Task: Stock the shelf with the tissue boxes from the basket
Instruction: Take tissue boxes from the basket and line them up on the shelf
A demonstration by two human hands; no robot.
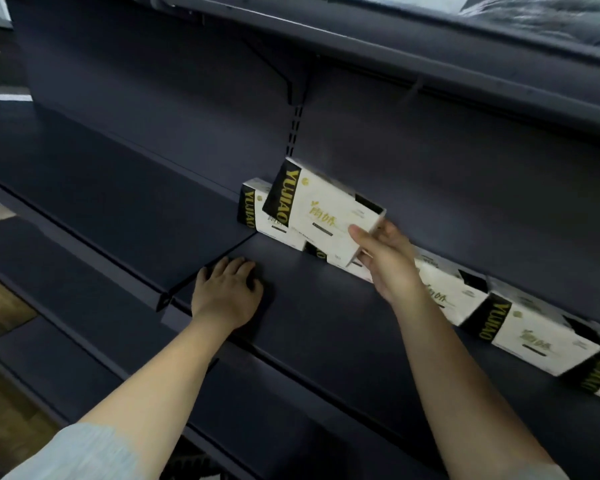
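Two hands over a dark shelf [326, 317], read from the left. Left hand [227, 289] palm down on the shelf board near its front edge, fingers bent loosely onto the surface, holding nothing. Just right of that, against the back panel, one tissue box [253, 207] already standing on its long edge. Tilted in front of and above it, a second tissue box [321, 211] pinched at its right end by the right hand [387, 261], thumb on the printed face, fingers behind, the box off the board and not yet set down. Further right, a row of boxes [541, 332] placed along the back, partly hidden behind the right forearm. Roughly half the back row filled, by the look of it; left stretch and whole front of the board bare. No basket in view, so remaining stock cannot be told. Higher up, an upper shelf [395, 50].
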